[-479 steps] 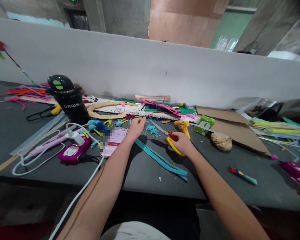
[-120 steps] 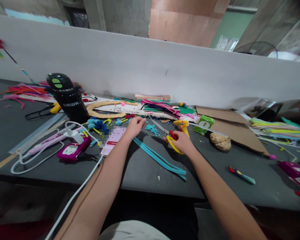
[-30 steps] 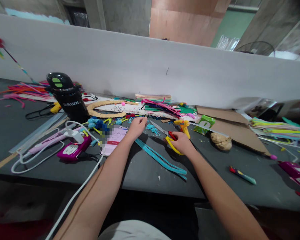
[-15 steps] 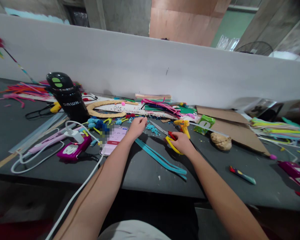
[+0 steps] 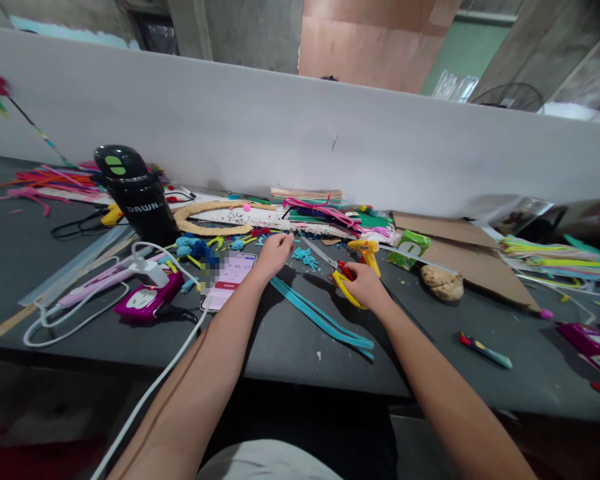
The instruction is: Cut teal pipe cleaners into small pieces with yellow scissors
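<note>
Gripping the scissors in our right hand, we point the blades away and to the left, their tips just beside the fingers of our left hand; whether they touch, we cannot tell. Our left hand is curled closed around the strips, and the ends inside it are hidden from us. From beneath that hand the blue strips slant across the table toward the near edge, between our forearms. We have a small heap of blue clippings lying between our hands, near the blades. Just beyond our right hand is the yellow glue gun, and the phone lies partly behind our left forearm.
</note>
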The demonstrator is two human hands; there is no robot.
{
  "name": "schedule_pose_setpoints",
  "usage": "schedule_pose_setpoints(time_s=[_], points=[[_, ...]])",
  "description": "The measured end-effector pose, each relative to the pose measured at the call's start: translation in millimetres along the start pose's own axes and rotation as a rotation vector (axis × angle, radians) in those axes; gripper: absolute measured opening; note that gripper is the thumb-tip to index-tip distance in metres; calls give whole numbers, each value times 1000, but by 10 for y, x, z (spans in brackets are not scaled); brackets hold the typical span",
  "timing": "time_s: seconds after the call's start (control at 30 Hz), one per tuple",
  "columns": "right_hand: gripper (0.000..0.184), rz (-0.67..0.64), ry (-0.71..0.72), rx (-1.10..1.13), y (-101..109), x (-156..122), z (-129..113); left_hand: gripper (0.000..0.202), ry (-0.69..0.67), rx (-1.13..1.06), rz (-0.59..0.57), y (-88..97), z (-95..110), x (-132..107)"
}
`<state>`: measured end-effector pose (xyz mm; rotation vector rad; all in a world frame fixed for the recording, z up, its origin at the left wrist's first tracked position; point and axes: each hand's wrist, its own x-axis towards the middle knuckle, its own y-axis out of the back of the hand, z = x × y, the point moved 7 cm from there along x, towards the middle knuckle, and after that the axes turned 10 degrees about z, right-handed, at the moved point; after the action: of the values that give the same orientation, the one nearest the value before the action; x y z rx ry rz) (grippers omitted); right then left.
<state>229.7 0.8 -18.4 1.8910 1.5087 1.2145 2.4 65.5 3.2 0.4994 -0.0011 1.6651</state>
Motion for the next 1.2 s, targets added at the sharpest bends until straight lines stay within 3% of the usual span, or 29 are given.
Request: schedule_pose_setpoints(time_s=[0.77,1.2], points=[[36,-52,37,1,-31,4,-17,37,-112,48,-16,4,32,1],[35,-63,-31,21,-28,-10,13,33,-121,51,-1,11,18,13]])
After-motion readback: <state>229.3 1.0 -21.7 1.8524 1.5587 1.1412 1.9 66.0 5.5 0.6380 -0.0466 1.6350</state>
